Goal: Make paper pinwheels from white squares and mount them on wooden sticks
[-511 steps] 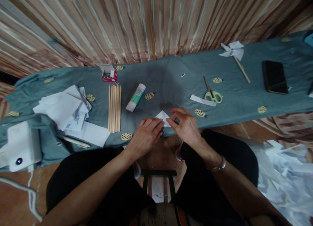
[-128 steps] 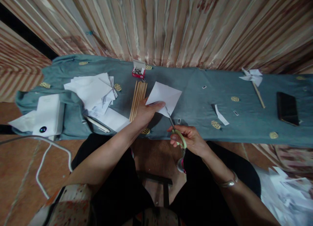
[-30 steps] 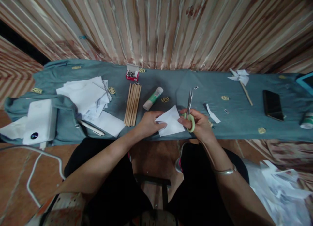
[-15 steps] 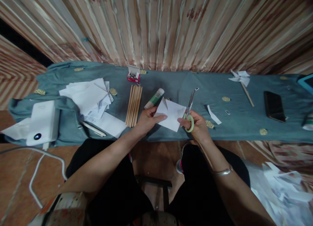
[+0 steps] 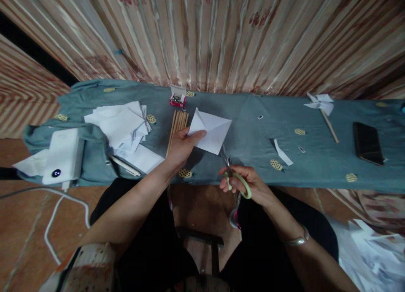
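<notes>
My left hand [image 5: 184, 144] pinches the left corner of a square of white paper [image 5: 212, 129], creased and with one flap lifted at its upper left. Through the handles of green-handled scissors [image 5: 242, 184] go the fingers of my right hand [image 5: 249, 182]. The blades point up toward the paper's lower corner; whether they touch it I cannot tell. Just behind my left hand lies a row of wooden sticks [image 5: 177, 125], partly covered by it. The glue stick is hidden behind the paper.
Loose white sheets [image 5: 118, 123], a pen [image 5: 125, 165] and a white power bank [image 5: 63, 155] lie to the left. A small red box of metal pins [image 5: 177, 99] stands at the back. Rightward are a paper strip [image 5: 282, 152], a paper pinwheel [image 5: 321, 104] and a phone [image 5: 367, 143].
My right hand has let go of the paper and drawn the scissors down, blades turned toward its lower corner. The paper has turned and risen in my left hand, covering the glue stick.
</notes>
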A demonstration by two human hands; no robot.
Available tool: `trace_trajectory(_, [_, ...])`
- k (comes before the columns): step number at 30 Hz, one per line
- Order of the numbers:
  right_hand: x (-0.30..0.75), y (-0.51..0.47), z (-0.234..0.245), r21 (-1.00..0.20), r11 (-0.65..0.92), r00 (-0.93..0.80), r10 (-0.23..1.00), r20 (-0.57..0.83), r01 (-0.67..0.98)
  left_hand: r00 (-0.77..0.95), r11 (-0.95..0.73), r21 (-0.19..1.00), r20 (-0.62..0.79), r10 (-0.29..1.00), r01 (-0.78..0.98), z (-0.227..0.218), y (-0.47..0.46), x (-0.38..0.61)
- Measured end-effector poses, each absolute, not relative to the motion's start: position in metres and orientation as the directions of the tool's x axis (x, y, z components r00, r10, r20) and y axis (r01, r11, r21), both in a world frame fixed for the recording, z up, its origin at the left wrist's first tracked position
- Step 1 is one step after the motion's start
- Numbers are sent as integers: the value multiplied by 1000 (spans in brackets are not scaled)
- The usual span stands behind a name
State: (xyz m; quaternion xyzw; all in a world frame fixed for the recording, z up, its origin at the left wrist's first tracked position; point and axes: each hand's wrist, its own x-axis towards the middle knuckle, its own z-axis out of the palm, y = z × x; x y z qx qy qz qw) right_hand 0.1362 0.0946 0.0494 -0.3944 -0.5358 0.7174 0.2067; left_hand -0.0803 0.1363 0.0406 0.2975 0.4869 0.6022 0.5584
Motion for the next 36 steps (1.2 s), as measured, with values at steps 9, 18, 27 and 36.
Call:
trace_trajectory(9, [129, 94, 47, -926, -350, -619, 700, -357, 138, -197, 85, 940, -157, 968, -331, 36, 135, -78])
trace_trajectory(18, [127, 94, 45, -940, -315, -627, 707, -326, 134, -186, 101, 939, -169, 968, -328, 37, 132, -75])
trace_trajectory(27, [127, 95, 46, -936, -317, -610, 715, -341, 151, -188, 101, 930, -176, 966, -353, 39, 131, -74])
trace_trajectory(36, [120, 93, 50, -890, -442, -545, 722, -426, 109, -191, 104, 923, -185, 964, -369, 40, 132, -75])
